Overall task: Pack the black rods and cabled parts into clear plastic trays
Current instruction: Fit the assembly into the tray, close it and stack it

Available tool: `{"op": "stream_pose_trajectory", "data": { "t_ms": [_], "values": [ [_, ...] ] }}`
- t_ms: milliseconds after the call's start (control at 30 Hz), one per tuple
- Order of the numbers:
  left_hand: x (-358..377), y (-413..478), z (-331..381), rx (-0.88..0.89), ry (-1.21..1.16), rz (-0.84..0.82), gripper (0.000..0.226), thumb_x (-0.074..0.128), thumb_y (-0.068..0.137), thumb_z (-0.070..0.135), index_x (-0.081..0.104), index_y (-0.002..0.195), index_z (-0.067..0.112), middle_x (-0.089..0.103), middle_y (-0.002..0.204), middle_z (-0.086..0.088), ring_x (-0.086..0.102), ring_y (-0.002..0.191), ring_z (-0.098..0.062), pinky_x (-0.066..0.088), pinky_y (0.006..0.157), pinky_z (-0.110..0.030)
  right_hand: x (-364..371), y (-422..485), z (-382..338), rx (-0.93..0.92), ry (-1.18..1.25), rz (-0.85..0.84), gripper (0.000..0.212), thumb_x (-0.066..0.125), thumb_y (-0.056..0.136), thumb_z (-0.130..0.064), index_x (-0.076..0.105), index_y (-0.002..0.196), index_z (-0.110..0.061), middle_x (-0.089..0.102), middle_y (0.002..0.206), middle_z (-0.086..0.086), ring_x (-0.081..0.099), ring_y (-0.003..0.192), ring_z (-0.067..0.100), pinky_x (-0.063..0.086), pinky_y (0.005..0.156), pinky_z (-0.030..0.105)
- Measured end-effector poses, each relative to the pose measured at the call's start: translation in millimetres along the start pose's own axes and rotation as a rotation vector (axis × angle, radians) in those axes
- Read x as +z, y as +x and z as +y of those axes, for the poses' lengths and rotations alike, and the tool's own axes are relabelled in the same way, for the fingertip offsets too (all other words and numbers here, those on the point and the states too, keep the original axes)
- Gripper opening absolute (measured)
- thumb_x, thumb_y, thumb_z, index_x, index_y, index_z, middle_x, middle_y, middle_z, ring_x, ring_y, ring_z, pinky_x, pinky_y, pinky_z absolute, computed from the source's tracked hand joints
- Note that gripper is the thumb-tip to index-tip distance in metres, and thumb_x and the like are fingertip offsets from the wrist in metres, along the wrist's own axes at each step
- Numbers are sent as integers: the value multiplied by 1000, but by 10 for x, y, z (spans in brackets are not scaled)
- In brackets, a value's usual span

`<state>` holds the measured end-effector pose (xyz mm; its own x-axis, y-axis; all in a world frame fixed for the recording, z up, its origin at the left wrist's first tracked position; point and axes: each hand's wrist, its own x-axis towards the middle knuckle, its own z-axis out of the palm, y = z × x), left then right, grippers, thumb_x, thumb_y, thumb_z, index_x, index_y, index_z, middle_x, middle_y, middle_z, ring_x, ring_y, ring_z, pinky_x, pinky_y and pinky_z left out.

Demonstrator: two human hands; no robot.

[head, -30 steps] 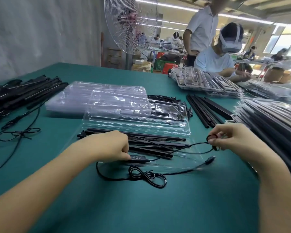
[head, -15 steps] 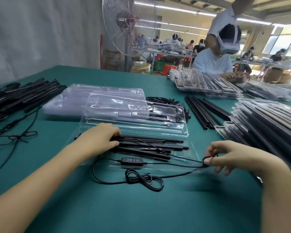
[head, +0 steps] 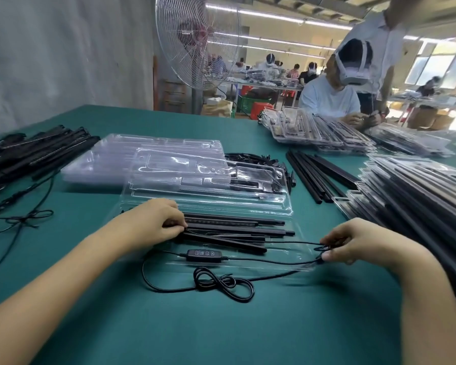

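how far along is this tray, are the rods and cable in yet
Done: black rods lie in the near clear tray. In hand: the left hand holds the rod ends; the right hand pinches the cable at the tray's right end. Left: the coiled bundle lies on the table outside it; loose rods and empty trays wait.

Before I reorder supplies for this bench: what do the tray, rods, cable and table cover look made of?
Tray: thin clear plastic, glossy; see-through, with glare and moulded pockets.
Rods: matte black, plastic or coated metal, unclear; straight, little shine.
Cable: black flexible sheath, probably rubbery plastic; it lies in loops.
Table cover: teal, matte, perhaps rubber or vinyl; smooth, faint sheen.
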<state>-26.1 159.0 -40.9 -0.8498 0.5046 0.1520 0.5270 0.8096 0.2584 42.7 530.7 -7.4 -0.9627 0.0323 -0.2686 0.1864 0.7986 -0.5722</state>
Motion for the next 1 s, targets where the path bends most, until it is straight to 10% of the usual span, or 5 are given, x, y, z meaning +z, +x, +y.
{"op": "stream_pose_trajectory", "data": {
  "t_ms": [433, 633, 767, 1000],
  "values": [
    [166, -224, -91, -20, 78, 27, 36, 48, 97, 31, 52, 131, 39, 42, 137, 29, 29, 133, -6, 23, 112, -28, 29, -21, -32, -2, 28, 62, 46, 87, 58, -35, 62, 82, -5, 62, 67, 4, 51, 61, 15, 39, 60, 28],
    [131, -166, -81, -23, -34, 0, 30, 50, 96, 30, 63, 123, 32, 47, 138, 21, 44, 124, 0, 29, 103, -16, 11, -74, -127, -108, 295, 261, 53, 79, 53, -47, 57, 77, -5, 64, 63, 1, 68, 74, 16, 48, 69, 32],
    [120, -136, -30, -69, -39, 5, 32, 51, 92, 47, 70, 111, 30, 52, 132, 19, 48, 118, -2, 38, 101, -26, 64, -25, -263, -235, 608, 344, 32, 77, 71, -21, 51, 72, -2, 59, 70, 6, 70, 80, 21, 59, 67, 31],
    [110, -148, 325, -147, 204, -77, 101, -2, 60, 92, 63, 86, 20, 61, 118, 4, 54, 108, -14, 42, 96, -35, 159, 30, -329, -293, 897, 213, 24, 68, 71, -9, 57, 92, -7, 72, 81, 14, 64, 51, 21, 52, 46, 25]
  ]
}}
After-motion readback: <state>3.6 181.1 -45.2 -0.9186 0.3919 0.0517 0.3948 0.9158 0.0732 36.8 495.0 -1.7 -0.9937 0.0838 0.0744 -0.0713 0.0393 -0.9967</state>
